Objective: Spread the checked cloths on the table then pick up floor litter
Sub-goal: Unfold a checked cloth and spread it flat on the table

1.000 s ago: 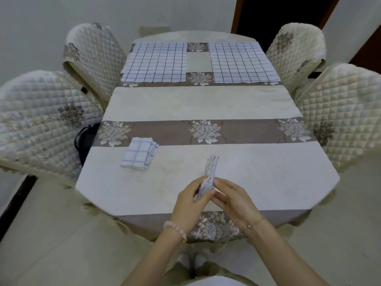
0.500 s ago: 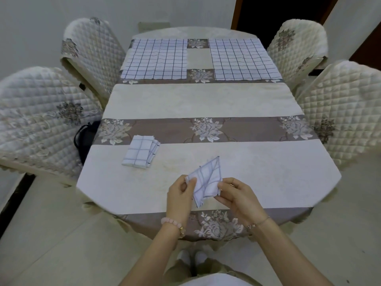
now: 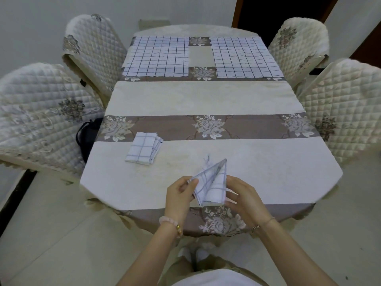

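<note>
Quilted chairs flank the banded table; left hand and right hand pinch a folded checked cloth.

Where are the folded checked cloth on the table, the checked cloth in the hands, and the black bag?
folded white checked cloth (image 3: 142, 150), head view, top face.
held white checked cloth (image 3: 214, 188), head view, front panel.
black bag (image 3: 87, 139), head view, visible side.

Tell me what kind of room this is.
Probably a home dining room: a long covered table, chairs in quilted covers along both sides, and checked cloths spread like place mats at the far end.
</note>
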Demonstrator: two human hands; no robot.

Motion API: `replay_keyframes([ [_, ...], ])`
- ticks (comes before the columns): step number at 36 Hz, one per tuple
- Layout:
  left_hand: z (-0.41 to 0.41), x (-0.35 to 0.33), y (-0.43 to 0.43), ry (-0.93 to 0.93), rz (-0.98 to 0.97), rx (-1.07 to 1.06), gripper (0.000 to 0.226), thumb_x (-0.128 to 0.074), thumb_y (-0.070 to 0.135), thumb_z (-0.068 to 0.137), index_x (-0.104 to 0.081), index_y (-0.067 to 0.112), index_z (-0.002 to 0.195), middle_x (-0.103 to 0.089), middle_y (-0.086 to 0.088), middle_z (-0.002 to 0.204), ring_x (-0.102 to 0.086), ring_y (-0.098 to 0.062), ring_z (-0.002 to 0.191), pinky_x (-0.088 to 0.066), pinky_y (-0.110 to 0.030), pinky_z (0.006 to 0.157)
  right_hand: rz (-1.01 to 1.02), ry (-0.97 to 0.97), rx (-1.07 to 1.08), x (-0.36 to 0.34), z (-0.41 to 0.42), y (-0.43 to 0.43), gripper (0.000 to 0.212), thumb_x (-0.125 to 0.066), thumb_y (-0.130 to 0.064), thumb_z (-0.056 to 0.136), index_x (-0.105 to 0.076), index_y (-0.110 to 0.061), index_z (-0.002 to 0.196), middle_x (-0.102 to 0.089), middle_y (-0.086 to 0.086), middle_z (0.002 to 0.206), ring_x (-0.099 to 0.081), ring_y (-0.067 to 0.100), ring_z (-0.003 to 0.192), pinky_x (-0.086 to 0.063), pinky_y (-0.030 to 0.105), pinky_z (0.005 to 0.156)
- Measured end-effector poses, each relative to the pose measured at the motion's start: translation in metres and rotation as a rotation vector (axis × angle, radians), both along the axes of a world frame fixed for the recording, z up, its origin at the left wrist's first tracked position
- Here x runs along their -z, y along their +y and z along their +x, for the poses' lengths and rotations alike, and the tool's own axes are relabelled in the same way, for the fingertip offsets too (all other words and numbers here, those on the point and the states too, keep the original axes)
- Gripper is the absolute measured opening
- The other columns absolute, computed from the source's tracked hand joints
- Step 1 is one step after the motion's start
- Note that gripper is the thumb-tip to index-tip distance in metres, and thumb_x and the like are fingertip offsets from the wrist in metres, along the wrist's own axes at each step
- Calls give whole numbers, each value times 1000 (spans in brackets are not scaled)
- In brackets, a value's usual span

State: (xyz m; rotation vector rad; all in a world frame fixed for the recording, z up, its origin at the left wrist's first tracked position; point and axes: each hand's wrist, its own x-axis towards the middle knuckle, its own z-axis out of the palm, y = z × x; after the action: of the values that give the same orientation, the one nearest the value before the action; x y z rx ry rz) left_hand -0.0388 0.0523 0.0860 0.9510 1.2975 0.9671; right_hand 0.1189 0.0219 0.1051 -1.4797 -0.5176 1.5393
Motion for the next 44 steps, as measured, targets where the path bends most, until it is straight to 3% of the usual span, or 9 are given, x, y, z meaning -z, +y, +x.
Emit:
replay_keyframes([
  [4,8,2,-10,164,192,184,17,-62,15,88,-69,22,75,-64,13,65,-57,-3,65,-45,-18,61,-26,69,6,-4,-6,7,34,-53,-37,93,-64,-15,115,-68,8,113,-67,26,101,-58,36,77],
  [9,12,2,-18,243,265,289,17,-60,16,90,-64,32,87,-66,8,117,-61,-1,107,-51,-20,91,-57,32,56,-5,-8,16,29,-52,-30,94,-65,-8,107,-70,13,101,-68,26,81,-58,36,72],
  [15,12,6,-20,285,269,360,28,-59,20,90,-62,9,116,-55,26,118,-49,14,110,-45,-21,101,-65,-20,73,0,-8,16,19,-51,-15,94,-66,-5,99,-65,25,110,-63,33,87,-52,46,87],
  [21,17,-9,-23,141,124,357,39,-65,22,85,-45,23,119,-49,24,117,-50,11,102,-47,-2,77,-23,-51,56,3,-5,9,25,-54,-19,94,-68,1,102,-70,22,102,-66,34,88,-56,42,78],
  [26,23,-9,-19,126,76,297,51,-65,24,85,-38,23,128,-47,18,115,-52,5,101,-47,-2,74,-15,-39,41,5,-4,4,20,-59,-20,90,-70,-3,93,-73,16,94,-69,27,80,-59,38,75],
  [33,9,5,-2,146,23,-27,18,-60,5,87,-52,13,101,-57,8,86,-55,-9,78,-46,-4,57,-19,-44,84,2,9,4,15,-57,-17,92,-69,-11,85,-72,3,80,-67,18,70,-58,30,62],
  [38,-14,11,10,131,-20,-160,22,-60,2,87,-50,10,105,-59,-2,88,-56,-10,73,-46,-5,50,-25,-22,91,3,25,1,13,-55,-7,92,-66,-8,85,-72,-2,69,-68,8,58,-55,19,53],
  [40,-17,10,11,146,-30,-148,33,-59,3,88,-47,12,117,-57,-2,98,-57,-9,82,-48,-7,60,-33,2,91,4,27,1,12,-55,-4,92,-64,-7,86,-71,-4,62,-67,6,54,-54,18,52],
  [44,-14,11,5,459,189,28,50,-62,14,87,-42,16,133,-43,8,124,-41,-7,118,-36,-25,102,-36,43,105,10,24,4,10,-57,-6,90,-66,-5,85,-73,5,74,-70,13,64,-56,21,56],
])
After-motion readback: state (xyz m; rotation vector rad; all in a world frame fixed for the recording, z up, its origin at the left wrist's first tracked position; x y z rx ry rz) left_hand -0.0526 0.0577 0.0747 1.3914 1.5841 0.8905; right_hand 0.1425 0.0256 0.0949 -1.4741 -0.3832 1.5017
